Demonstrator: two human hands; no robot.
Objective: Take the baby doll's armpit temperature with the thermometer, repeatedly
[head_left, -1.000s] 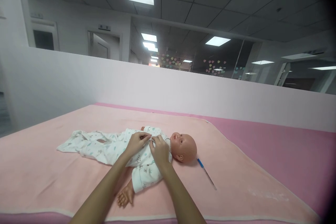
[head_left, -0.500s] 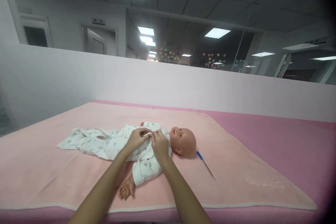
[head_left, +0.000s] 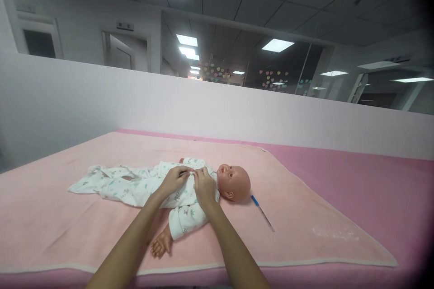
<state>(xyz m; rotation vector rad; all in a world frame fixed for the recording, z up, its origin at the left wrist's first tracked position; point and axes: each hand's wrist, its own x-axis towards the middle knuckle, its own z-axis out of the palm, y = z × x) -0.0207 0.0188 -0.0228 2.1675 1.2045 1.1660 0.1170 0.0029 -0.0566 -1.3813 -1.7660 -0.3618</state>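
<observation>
While both forearms reach in from the bottom edge, the left hand (head_left: 174, 179) pinches the front of the romper (head_left: 135, 188) with curled fingers. The right hand (head_left: 204, 186) grips the same cloth just beside it, so the fingertips of the two hands nearly meet over the chest. What lies between the fingertips is too small to tell.

The romper is white with small printed figures and is worn by a doll (head_left: 235, 183) lying on its back, its bald head to the right of the hands. The empty legs of the garment trail off flat to the left. One sleeved arm points toward the camera, and a bare doll hand (head_left: 160, 248) sticks out between the forearms.

Near the head, apart from it, a thin stick with a blue end (head_left: 260, 210) lies on the pale pink blanket (head_left: 305, 221). This blanket covers a darker pink bed (head_left: 373, 180). A plain white partition (head_left: 237, 113) stands behind the bed. Beyond it, a glass wall carries heart stickers (head_left: 271, 74), and a small sign (head_left: 124, 26) above a door is too blurred to read.
</observation>
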